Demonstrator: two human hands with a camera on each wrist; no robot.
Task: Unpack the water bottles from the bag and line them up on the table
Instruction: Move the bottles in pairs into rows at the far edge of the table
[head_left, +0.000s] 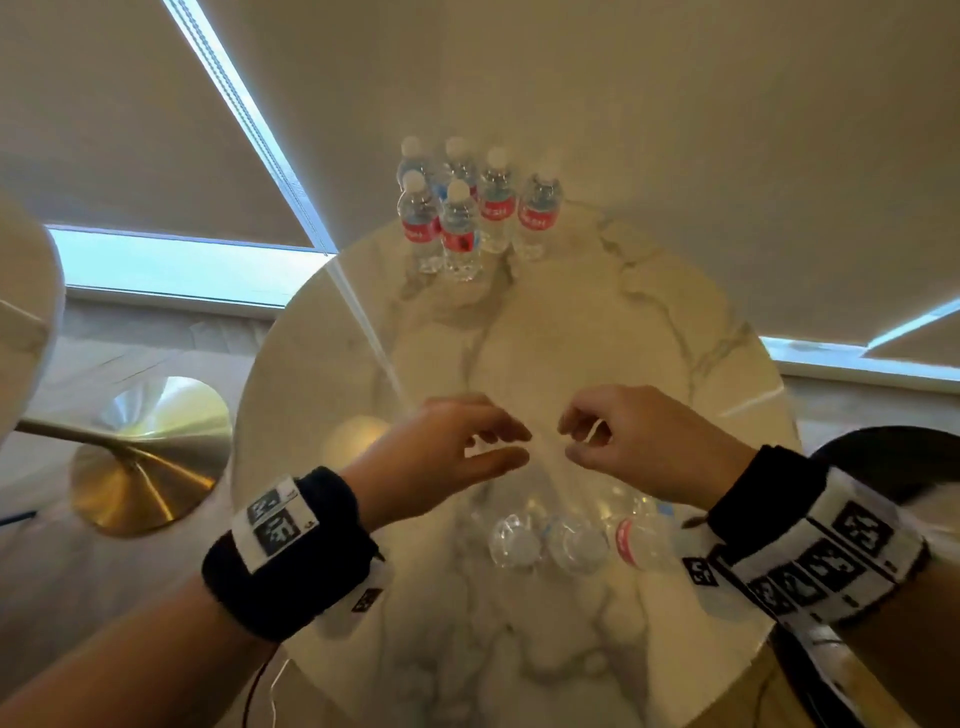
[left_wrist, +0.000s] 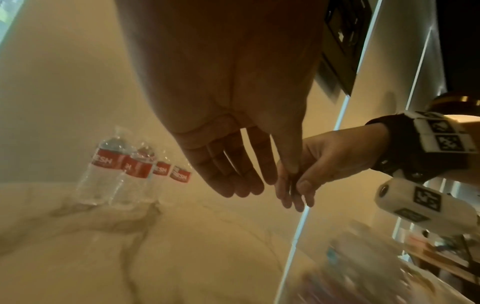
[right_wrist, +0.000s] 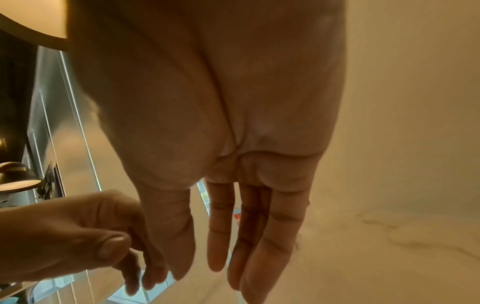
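Observation:
Several clear water bottles with red labels (head_left: 467, 218) (left_wrist: 135, 168) stand clustered at the far edge of a round marble table (head_left: 597, 332). Near the front edge, more bottles (head_left: 571, 540) lie on their sides inside a clear, barely visible plastic bag (head_left: 644, 514). Both hands hover close together above that bag. My left hand (head_left: 519, 446) (left_wrist: 249, 185) has straight fingers and a gap to the thumb. My right hand (head_left: 569, 441) (right_wrist: 221, 267) has relaxed, loosely bent fingers. The thin film between the hands is too faint to tell whether either hand touches it.
A gold pedestal base (head_left: 150, 457) and the edge of another white table (head_left: 26, 312) are at the left. A dark chair (head_left: 909, 462) is at the right. Closed window blinds (head_left: 156, 130) lie behind the table. Bare marble lies between the standing bottles and the bag.

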